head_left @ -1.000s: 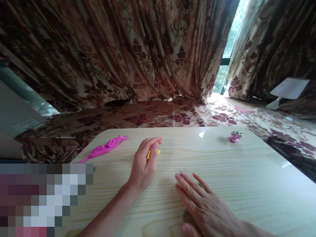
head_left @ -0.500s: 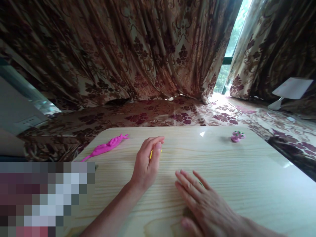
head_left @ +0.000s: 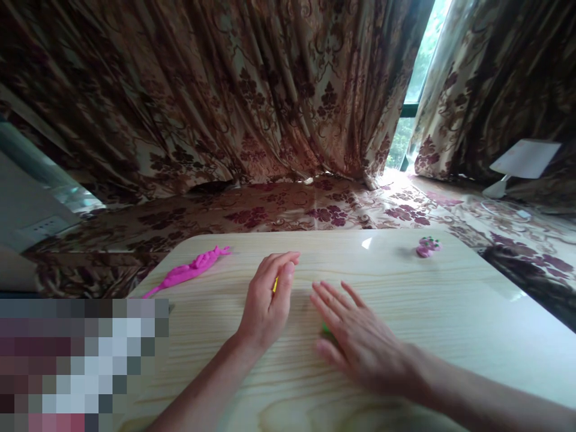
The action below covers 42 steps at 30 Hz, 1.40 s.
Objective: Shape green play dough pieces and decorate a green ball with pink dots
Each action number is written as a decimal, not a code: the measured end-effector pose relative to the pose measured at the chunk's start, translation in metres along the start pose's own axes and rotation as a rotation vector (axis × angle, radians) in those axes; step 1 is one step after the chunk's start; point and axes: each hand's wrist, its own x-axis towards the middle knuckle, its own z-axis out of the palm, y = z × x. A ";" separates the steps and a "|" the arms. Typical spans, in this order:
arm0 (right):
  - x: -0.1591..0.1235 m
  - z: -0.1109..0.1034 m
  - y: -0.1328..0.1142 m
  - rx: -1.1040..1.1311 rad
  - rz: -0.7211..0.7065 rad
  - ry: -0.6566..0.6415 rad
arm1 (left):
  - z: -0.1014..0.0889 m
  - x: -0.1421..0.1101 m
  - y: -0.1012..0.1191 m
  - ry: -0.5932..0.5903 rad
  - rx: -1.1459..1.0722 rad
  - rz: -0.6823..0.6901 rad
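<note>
**While the left hand [head_left: 267, 300] curls around a yellow piece [head_left: 275, 284], the right hand [head_left: 355, 336] lies over a green piece [head_left: 326, 328]**

As the left hand is turned on its side, its fingers lie close together and bend over the yellow piece, with the thumb along the near side; only a sliver of yellow shows in the gap, so its full shape is hidden. The right hand is palm down and nearly flat, slightly blurred, its fingers a little spread and its thumb held apart. Between that thumb and the forefinger, a bit of the green piece shows under the hand; the rest is covered. The two hands are near each other but apart, over the middle of a pale wood-grain table [head_left: 450, 324].

Near the table's far left corner lies a long, lumpy bright pink piece [head_left: 189, 271], thin at both ends. Toward the far right corner sits a small pale pink piece [head_left: 424, 251] dotted with green, well apart from both hands. Beyond the table, a patterned cloth [head_left: 283, 210] spreads below heavy floral curtains [head_left: 270, 90]. A white lamp [head_left: 524, 160] stands at the right, and daylight comes through a narrow strip of window [head_left: 420, 78].
</note>
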 end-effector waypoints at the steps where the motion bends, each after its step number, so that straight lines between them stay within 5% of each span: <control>1: 0.017 -0.001 0.009 -0.011 0.092 0.037 | 0.001 -0.001 0.000 -0.003 -0.003 0.001; 3: 0.042 -0.004 0.021 -0.015 0.235 0.050 | 0.002 -0.002 0.000 -0.005 -0.004 0.003; 5: 0.039 -0.006 0.019 0.001 0.223 0.029 | 0.001 -0.002 0.000 0.002 0.002 0.001; 11: -0.031 -0.004 -0.017 0.084 -0.179 -0.072 | 0.000 0.000 0.000 0.017 0.002 0.008; 16: 0.034 -0.003 0.017 0.009 0.220 0.043 | 0.005 -0.003 0.000 -0.006 0.003 0.009; 18: 0.042 -0.004 0.020 0.011 0.264 0.038 | 0.004 -0.004 0.000 -0.008 0.006 0.004; 24: -0.030 -0.004 -0.020 0.077 -0.199 -0.088 | 0.000 0.000 -0.001 0.009 0.004 0.020; 31: 0.041 -0.001 0.014 -0.016 0.243 0.043 | 0.005 -0.003 -0.002 -0.002 -0.003 0.020; 38: -0.026 -0.003 -0.023 0.078 -0.238 -0.086 | 0.002 0.000 -0.004 0.013 0.011 0.038; 42: 0.020 -0.002 0.005 0.024 0.060 0.017 | 0.004 0.000 -0.004 0.002 0.002 0.026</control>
